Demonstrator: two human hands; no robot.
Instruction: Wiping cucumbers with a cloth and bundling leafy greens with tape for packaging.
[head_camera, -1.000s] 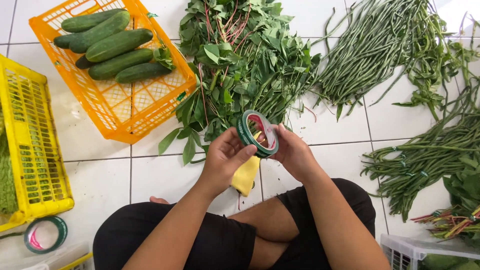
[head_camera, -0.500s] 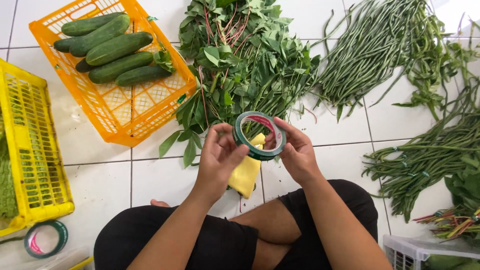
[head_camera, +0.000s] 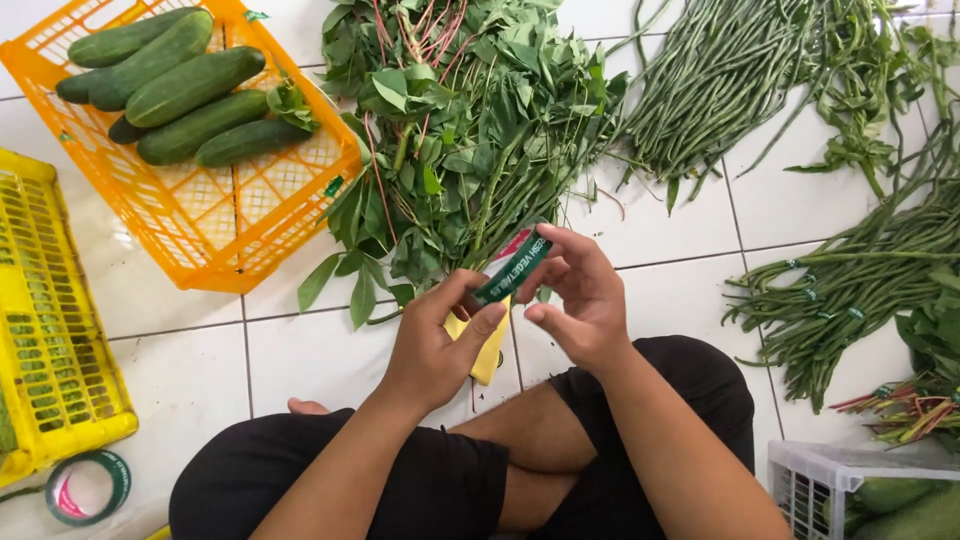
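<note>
- The left hand (head_camera: 435, 340) and right hand (head_camera: 580, 300) hold a green tape roll (head_camera: 512, 268) between them, seen edge-on, above the lap and the white tiled floor (head_camera: 300, 350).
- Left fingers (head_camera: 487, 322) are pressed together under the roll's lower end, thumb on top; they pinch the roll. Right fingers (head_camera: 560, 243) curl over its upper end, pinching it as well.
- Just beyond the fingers lies a pile of leafy greens (head_camera: 460, 130); directly beneath them a yellow object (head_camera: 492, 350) shows partly, its kind unclear.
- Well apart to the left of the fingers sits an orange crate (head_camera: 215, 235) of cucumbers (head_camera: 185, 95); to the right, long beans (head_camera: 850, 290).
- A second tape roll (head_camera: 88, 488) lies on the floor near the left knee.
- To handle the roll well, it seems wise to steady it with the left pinch while the right thumb feels for the loose end, keeping it level over the lap.
</note>
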